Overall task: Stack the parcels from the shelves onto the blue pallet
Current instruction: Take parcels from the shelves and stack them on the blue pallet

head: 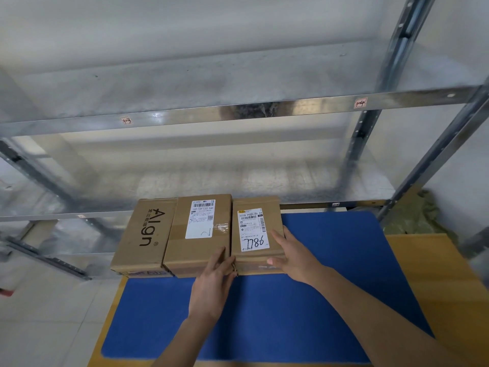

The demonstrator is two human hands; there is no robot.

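Note:
Three brown cardboard parcels stand side by side at the far edge of the blue pallet. The left parcel is printed "Align". The middle parcel carries a white shipping label. The right parcel has a label with "7786" handwritten on it. My left hand touches the near left corner of the right parcel, fingers lying in the gap beside the middle parcel. My right hand holds that parcel's right side, thumb on its near top edge.
Bare metal shelves rise right behind the pallet, with a grey upright at the right. The blue pallet lies on a yellow-brown board. A crumpled green-brown sheet lies at the far right. Pale floor tiles are at the left.

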